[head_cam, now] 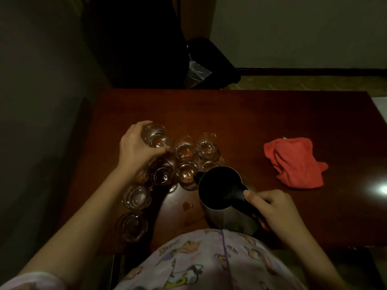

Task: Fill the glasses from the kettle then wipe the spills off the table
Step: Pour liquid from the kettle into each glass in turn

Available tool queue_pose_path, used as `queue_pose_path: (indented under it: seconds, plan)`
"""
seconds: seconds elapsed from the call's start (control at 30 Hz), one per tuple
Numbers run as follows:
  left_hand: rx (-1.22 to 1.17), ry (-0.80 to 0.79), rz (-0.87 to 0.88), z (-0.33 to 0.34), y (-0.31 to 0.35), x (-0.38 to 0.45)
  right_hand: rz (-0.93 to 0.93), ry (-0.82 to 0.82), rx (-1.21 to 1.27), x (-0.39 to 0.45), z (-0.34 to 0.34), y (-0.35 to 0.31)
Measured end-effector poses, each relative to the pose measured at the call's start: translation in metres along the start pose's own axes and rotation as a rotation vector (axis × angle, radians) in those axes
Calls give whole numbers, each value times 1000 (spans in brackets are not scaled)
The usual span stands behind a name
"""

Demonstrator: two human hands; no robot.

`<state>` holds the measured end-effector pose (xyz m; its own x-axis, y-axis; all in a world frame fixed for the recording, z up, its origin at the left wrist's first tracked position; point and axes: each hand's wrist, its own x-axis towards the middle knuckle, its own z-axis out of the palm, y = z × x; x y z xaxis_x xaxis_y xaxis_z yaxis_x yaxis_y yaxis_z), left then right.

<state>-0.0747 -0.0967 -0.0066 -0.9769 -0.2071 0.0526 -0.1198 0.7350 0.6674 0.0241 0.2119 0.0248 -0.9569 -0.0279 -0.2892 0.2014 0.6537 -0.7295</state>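
Observation:
Several clear glasses stand clustered on the dark red-brown table point(272, 122). My left hand point(136, 149) is wrapped around the far-left glass point(156, 137), which holds water. My right hand point(270, 206) grips the black handle of a steel kettle point(219, 185) with a black lid, held near the table's front edge, its spout next to a glass point(186, 171) in the middle of the cluster. Two more glasses point(137, 197) point(133, 226) stand at the front left. Small puddles point(186, 206) lie on the table just left of the kettle.
A crumpled red cloth point(297, 162) lies on the right side of the table. A dark bin point(209, 63) with a plastic liner stands on the floor beyond the far edge. A wall runs along the left. A bright reflection point(379, 189) shines at the right edge.

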Motion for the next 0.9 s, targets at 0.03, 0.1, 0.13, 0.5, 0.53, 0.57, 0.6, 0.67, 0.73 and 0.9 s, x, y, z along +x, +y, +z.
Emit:
queue_pose_path:
  seconds: [0.03,0.1,0.13,0.5,0.53,0.57,0.6,0.67,0.73,0.9]
  plan:
    - [-21,5,-4,-4,4,-6,3,-1,7,0,0,0]
    - [-62,5,-18,-11,9,-19,11,0,10,1,0,0]
    - [-80,-1,-21,-13,12,-26,10,-2,6,1,0,0]
    - [-181,-213,31,-5,27,-105,9,-3,2,0,-1,-2]
    - [-193,-239,38,-2,27,-110,4,3,7,-1,-1,-1]
    - [-198,-261,42,1,25,-115,-1,5,14,-2,0,0]
    - [-192,-281,45,5,23,-119,-4,4,18,-3,0,0]
    - [-173,-316,43,13,20,-126,-13,-1,14,-4,-1,1]
    - [-157,-329,30,23,13,-131,-19,4,11,-4,-2,1]
    - [-116,-348,-30,45,-9,-135,-30,-6,-64,-1,-1,2]
